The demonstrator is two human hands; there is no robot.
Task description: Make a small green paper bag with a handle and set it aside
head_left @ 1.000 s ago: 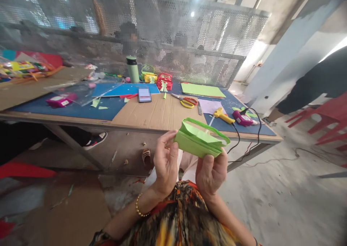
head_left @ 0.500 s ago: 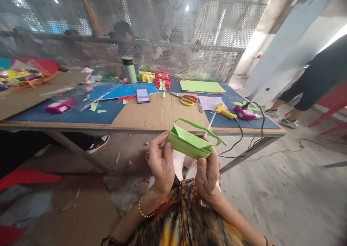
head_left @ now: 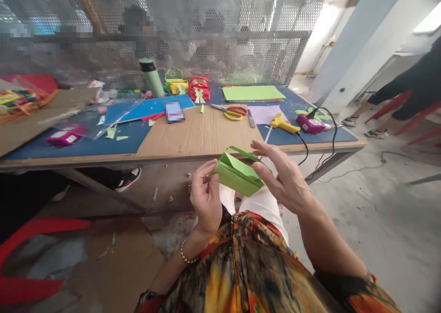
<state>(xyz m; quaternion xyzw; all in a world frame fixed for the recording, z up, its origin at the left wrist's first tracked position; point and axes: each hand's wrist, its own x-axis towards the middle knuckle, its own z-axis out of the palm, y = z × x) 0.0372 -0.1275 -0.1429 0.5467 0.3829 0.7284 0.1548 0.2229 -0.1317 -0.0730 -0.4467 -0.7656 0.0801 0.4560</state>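
A folded light-green paper basket (head_left: 235,174) with a thin green handle is held in front of me, below the table's near edge. My left hand (head_left: 206,198) pinches its left end between thumb and fingers. My right hand (head_left: 282,175) is at its right end, fingers spread and extended, fingertips touching the paper's upper right corner. A gold bead bracelet sits on my left wrist.
The table (head_left: 206,150) holds a cardboard sheet (head_left: 203,133), scissors (head_left: 232,113), a yellow glue gun (head_left: 284,123) with black cord, a pink device (head_left: 310,123), green paper sheets (head_left: 251,93), small paper baskets (head_left: 199,89), a green bottle (head_left: 150,77). A person's legs (head_left: 406,97) stand at right; mesh screen behind.
My right hand has released its grip under the basket and risen to the right end with fingers spread. The view has tilted down and the basket sits lower.
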